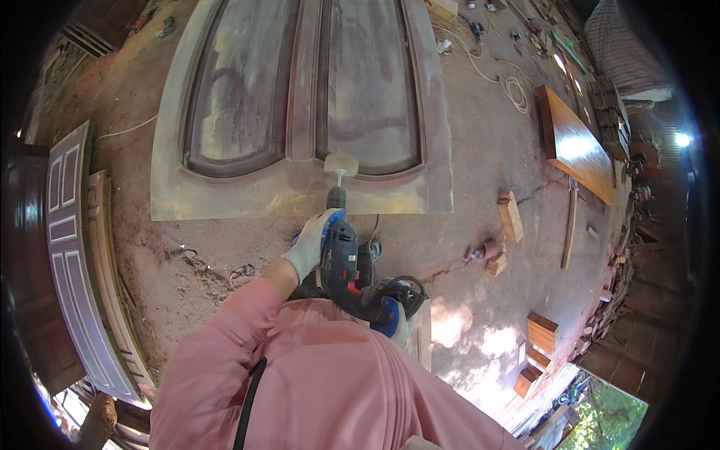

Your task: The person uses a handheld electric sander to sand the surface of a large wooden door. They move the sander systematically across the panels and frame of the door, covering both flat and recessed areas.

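Observation:
A black corded power drill (343,255) with a red detail points away from me, held in both my hands. My left hand (307,246), in a white and blue work glove, is closed around its front part just behind the chuck. My right hand (397,321), gloved alike, wraps the rear handle; its fingers are partly hidden. In the chuck sits a pale round sanding wheel (341,163) on a short shaft. The wheel is at the lower moulding of the right panel on a large wooden door (240,202), which has two recessed panels and a dusty, patchy surface.
Panelled doors (71,217) lean at the left. A glossy orange-brown board (576,142) stands at the right, near a coiled cable (517,94). Wood blocks (510,217), a long stick (570,229) and brown blocks (541,332) lie about the dirt floor.

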`<action>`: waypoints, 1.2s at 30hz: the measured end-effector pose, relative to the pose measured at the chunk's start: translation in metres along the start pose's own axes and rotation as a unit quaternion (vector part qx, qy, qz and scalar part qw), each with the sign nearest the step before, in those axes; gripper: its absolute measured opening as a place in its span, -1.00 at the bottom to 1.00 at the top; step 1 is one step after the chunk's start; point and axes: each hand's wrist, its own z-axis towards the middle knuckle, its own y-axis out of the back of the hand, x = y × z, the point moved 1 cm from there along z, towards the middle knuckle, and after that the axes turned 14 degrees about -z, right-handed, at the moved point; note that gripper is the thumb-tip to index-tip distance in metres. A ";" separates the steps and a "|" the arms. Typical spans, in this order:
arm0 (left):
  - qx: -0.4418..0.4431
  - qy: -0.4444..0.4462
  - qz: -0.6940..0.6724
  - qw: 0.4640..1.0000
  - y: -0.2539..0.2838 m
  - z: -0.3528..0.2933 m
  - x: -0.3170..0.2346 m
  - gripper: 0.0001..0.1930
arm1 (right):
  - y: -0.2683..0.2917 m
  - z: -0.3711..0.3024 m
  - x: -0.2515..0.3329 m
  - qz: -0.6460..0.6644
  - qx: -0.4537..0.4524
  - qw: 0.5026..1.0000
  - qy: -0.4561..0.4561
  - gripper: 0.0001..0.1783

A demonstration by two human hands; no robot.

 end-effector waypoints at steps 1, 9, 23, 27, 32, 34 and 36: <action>0.017 -0.014 -0.017 1.000 0.013 0.006 0.000 -0.72 | -0.007 -0.004 0.004 -0.014 0.011 1.000 -0.012 -0.56; 0.026 0.051 -0.007 0.998 0.011 0.002 -0.031 -0.74 | -0.018 0.000 -0.014 0.015 0.033 0.999 -0.003 -0.62; 0.013 0.031 0.015 0.999 0.005 -0.021 -0.057 -0.76 | -0.050 -0.009 -0.006 0.024 -0.033 0.999 -0.025 -0.62; 0.035 0.074 0.004 0.997 0.009 -0.022 -0.069 -0.76 | -0.069 -0.006 0.007 -0.053 -0.055 0.996 -0.053 -0.58; 0.009 0.029 0.011 0.999 0.004 -0.017 -0.040 -0.71 | -0.036 -0.011 0.002 -0.016 -0.014 0.999 -0.036 -0.56; 0.014 0.016 -0.020 1.000 0.011 -0.016 -0.048 -0.72 | -0.063 -0.007 0.022 -0.034 -0.050 0.998 -0.037 -0.59; 0.038 0.010 -0.058 0.998 -0.002 -0.030 -0.067 -0.72 | -0.050 0.018 0.011 -0.058 0.057 0.996 -0.038 -0.62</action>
